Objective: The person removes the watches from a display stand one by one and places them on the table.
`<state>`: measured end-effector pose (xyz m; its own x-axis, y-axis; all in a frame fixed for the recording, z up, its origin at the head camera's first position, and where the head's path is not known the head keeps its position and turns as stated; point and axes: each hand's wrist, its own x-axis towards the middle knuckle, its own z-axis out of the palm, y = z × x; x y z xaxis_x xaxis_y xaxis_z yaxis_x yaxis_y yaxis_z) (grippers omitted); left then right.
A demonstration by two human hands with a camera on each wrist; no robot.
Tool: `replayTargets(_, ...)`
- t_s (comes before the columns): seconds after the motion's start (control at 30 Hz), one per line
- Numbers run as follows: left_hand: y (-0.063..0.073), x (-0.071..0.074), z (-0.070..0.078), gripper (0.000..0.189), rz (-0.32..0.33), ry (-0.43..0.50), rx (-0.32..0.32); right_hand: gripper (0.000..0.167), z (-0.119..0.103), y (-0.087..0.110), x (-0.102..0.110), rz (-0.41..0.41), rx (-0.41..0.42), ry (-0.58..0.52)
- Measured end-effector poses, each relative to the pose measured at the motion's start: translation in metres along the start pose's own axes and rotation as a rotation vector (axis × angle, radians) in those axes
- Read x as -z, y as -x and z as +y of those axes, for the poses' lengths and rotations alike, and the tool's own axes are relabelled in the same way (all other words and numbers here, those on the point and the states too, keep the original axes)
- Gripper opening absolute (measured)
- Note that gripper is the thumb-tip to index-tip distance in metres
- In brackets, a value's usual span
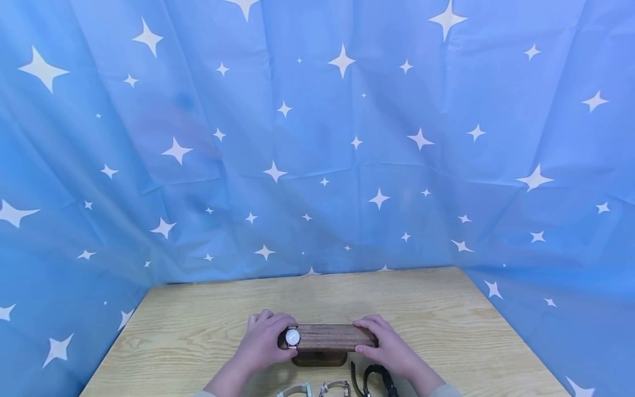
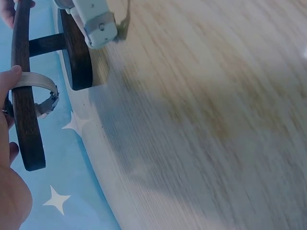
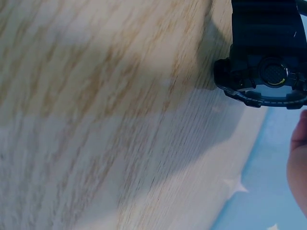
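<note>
A dark wooden watch stand (image 1: 332, 337), a crossbar raised on a base (image 1: 319, 359), is on the table between both hands. Around the bar's left end goes a wristwatch (image 1: 292, 337) with a round white face. My left hand (image 1: 263, 339) grips that watch at the bar, thumb in front and fingers behind. In the left wrist view, its pale strap (image 2: 36, 80) loops below the bar, the thumb at the strap's edge. My right hand (image 1: 387, 344) holds the bar's right end, thumb at the front edge and fingers over the back.
Nearer the front lie a black chunky watch (image 3: 271, 69), a watch with a metal-looking band (image 1: 334, 387) and a pale blue-green watch (image 1: 296, 390). Behind the wooden table (image 1: 208, 309) hangs a blue curtain (image 1: 317, 138) with white stars, also covering both sides.
</note>
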<state>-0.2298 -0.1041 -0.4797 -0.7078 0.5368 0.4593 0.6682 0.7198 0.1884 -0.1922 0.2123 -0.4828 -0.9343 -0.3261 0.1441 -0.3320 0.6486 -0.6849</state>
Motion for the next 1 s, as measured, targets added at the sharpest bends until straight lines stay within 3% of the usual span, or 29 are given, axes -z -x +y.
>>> replayTargets(0.63,0.011,0.003,-0.015,0.051,0.116,0.025,0.011,0.056,0.004,0.0,0.0,0.005,-0.002,-0.002)
replayTargets(1.0,0.013,0.009,-0.016,0.049,0.084,0.038,0.015,0.054,0.002,-0.001,0.0,-0.006,-0.001,-0.008)
